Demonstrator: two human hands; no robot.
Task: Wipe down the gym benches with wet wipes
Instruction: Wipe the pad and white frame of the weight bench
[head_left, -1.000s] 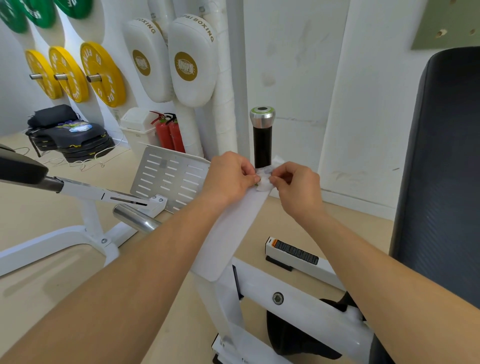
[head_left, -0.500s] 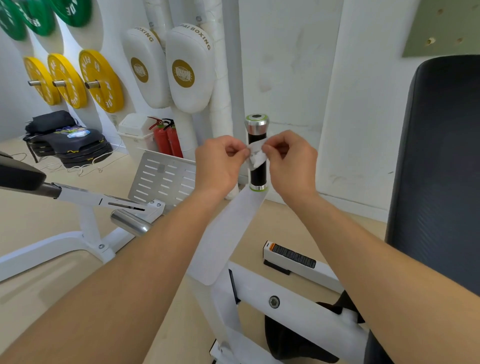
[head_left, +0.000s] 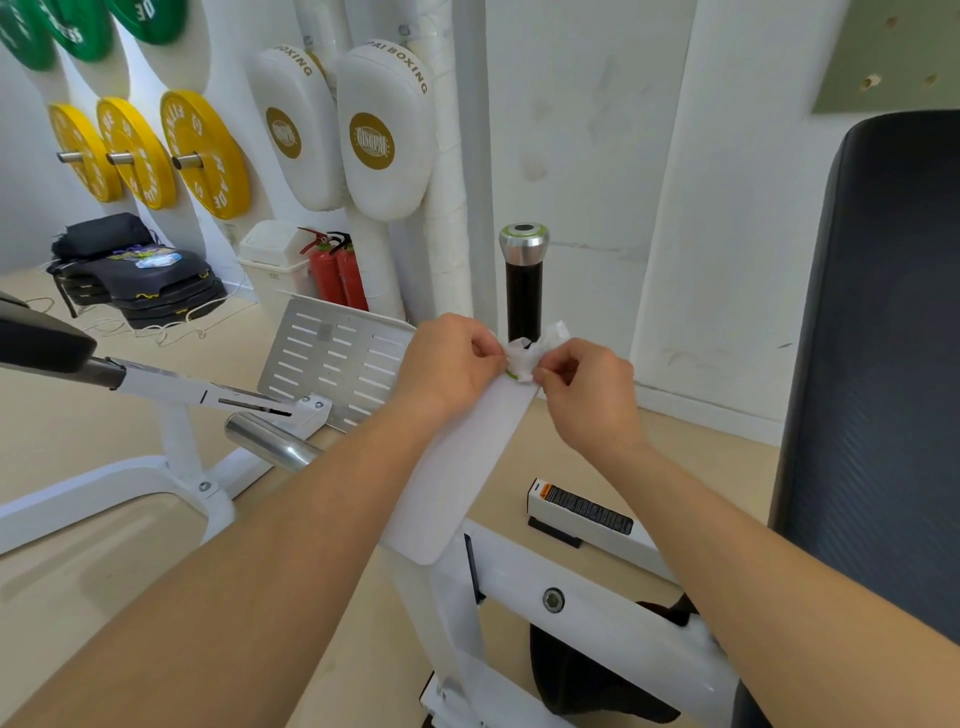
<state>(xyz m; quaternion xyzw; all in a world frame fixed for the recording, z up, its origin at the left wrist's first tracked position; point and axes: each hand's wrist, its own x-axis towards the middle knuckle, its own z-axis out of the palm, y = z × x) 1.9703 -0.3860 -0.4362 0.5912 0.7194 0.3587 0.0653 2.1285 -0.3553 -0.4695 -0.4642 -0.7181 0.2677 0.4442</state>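
A crumpled white wet wipe (head_left: 530, 353) wraps the bottom of an upright black handle (head_left: 523, 291) with a silver cap, on a white bench arm (head_left: 457, 467). My left hand (head_left: 449, 364) pinches the wipe from the left. My right hand (head_left: 587, 395) pinches it from the right. The black padded backrest (head_left: 883, 389) of the bench stands at the right edge, apart from both hands.
White machine frame (head_left: 597, 618) runs below my arms. A slotted metal footplate (head_left: 332, 358), a chrome roller (head_left: 270, 441) and another white bench frame lie left. Yellow weight plates (head_left: 202, 156), white boxing pads (head_left: 384, 140), red extinguishers (head_left: 337, 275) and a white bin line the wall.
Both hands carried the wipe up the black handle half a second ago, then back down to its base, where they are now.
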